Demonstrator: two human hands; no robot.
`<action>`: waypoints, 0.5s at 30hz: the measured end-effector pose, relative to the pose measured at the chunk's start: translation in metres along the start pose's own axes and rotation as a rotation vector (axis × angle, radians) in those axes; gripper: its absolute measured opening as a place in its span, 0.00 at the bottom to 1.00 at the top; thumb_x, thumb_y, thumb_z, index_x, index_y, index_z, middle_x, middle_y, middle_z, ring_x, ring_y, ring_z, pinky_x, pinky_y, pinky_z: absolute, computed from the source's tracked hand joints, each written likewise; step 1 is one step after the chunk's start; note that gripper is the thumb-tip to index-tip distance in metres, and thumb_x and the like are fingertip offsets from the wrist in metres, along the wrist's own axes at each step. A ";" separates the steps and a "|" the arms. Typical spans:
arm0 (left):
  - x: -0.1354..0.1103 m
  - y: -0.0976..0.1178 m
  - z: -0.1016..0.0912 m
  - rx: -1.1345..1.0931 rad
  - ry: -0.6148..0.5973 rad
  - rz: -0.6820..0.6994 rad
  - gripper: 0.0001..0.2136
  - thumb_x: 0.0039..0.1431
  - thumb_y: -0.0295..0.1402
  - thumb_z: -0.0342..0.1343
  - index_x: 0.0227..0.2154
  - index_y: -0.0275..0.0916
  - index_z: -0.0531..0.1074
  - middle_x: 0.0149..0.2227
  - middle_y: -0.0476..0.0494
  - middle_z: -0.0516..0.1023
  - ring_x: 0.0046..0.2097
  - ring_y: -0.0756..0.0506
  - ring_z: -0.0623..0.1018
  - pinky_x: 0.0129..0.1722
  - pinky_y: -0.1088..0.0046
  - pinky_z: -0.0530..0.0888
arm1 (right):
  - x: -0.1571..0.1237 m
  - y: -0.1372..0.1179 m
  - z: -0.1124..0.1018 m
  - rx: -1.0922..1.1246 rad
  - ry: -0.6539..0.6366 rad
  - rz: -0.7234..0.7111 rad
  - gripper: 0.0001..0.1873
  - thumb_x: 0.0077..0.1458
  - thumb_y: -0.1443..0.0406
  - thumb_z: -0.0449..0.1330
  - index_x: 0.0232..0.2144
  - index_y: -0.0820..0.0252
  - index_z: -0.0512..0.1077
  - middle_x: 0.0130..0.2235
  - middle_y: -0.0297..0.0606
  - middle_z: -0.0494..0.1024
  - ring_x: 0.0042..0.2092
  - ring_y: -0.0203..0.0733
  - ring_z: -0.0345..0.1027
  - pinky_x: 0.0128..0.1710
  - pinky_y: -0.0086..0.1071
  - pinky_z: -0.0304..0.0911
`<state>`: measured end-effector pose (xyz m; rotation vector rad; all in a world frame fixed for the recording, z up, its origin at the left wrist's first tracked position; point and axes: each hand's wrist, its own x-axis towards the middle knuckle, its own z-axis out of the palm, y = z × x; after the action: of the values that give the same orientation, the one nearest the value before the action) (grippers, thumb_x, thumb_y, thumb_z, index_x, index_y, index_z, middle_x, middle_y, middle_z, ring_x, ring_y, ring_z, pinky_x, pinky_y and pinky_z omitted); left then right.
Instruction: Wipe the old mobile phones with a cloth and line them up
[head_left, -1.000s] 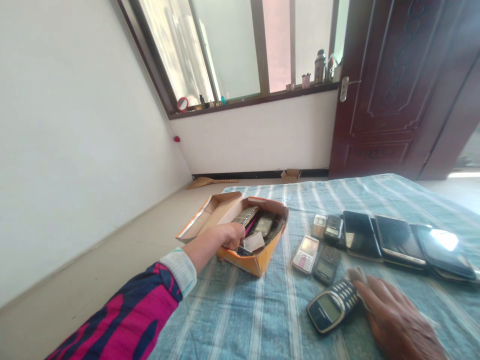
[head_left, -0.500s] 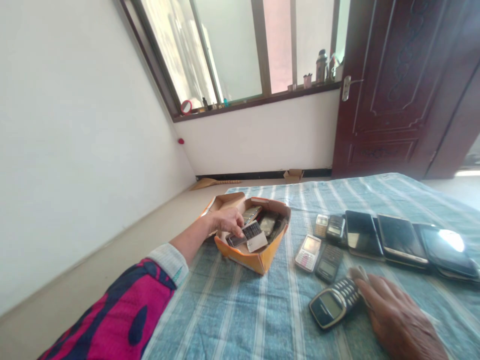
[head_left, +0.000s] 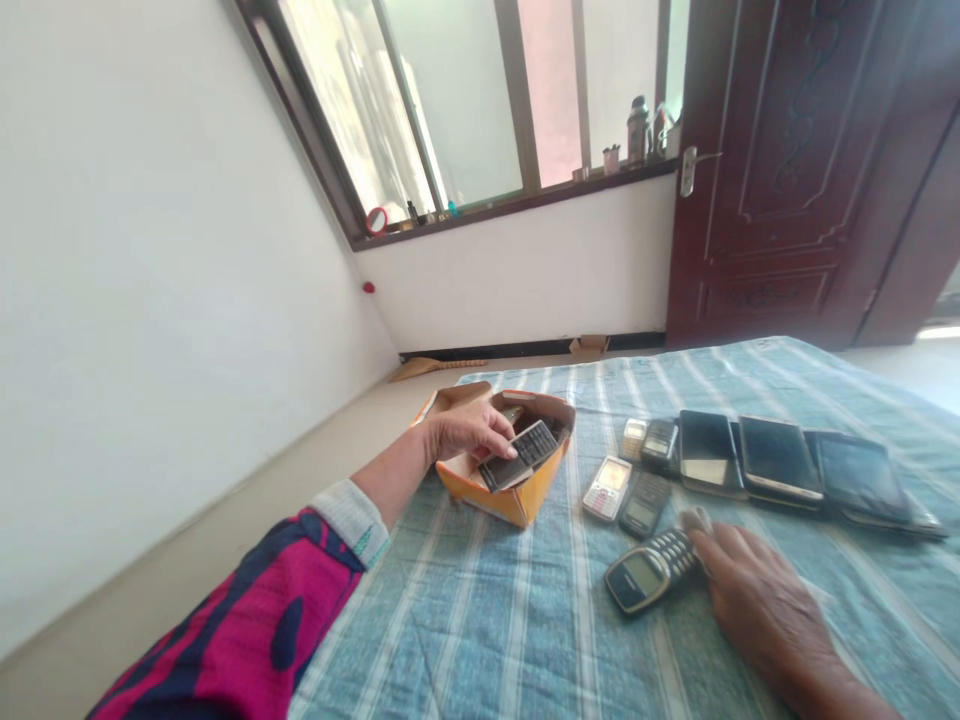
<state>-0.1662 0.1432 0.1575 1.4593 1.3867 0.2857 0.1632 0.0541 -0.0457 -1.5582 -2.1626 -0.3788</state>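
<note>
My left hand is closed on a dark keypad phone, pinching it over an open orange cardboard box. More phones lie inside the box, partly hidden by the hand. On the bed, my right hand is closed on a crumpled pale cloth, most of it hidden under the fingers. The cloth meets the keypad end of a dark blue button phone lying face up. Beyond that phone lie a white keypad phone and a dark grey one.
Two small phones, one pale and one black, lie farther back. Several large touchscreen phones form a row to the right on the striped bedcover. A wall stands left; a door is behind.
My left hand has lifted the dark keypad phone slightly and turned it within the box. My right hand still holds the cloth at the blue phone. The view has shifted a little.
</note>
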 end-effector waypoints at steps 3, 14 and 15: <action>0.003 0.004 0.017 -0.012 -0.052 -0.003 0.14 0.31 0.33 0.68 0.25 0.34 0.77 0.24 0.47 0.78 0.28 0.48 0.76 0.30 0.72 0.71 | 0.002 -0.002 -0.006 0.006 -0.046 0.014 0.17 0.54 0.75 0.52 0.43 0.59 0.74 0.38 0.41 0.74 0.41 0.47 0.67 0.39 0.35 0.59; 0.018 -0.003 0.099 -0.100 -0.130 0.033 0.10 0.33 0.33 0.66 0.20 0.32 0.75 0.15 0.52 0.69 0.19 0.54 0.66 0.21 0.76 0.61 | 0.013 -0.002 -0.022 0.168 -0.077 0.133 0.15 0.56 0.74 0.51 0.37 0.60 0.76 0.35 0.42 0.75 0.39 0.45 0.66 0.38 0.34 0.56; 0.019 -0.005 0.106 -0.136 -0.136 0.028 0.10 0.33 0.34 0.66 0.19 0.32 0.75 0.15 0.51 0.69 0.19 0.53 0.66 0.21 0.76 0.61 | 0.014 -0.001 -0.021 0.210 -0.052 0.156 0.15 0.56 0.73 0.51 0.37 0.60 0.76 0.35 0.42 0.76 0.39 0.45 0.66 0.37 0.33 0.57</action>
<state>-0.0832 0.1043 0.1008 1.3620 1.2154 0.2877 0.1629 0.0555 -0.0205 -1.6175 -2.0279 -0.0591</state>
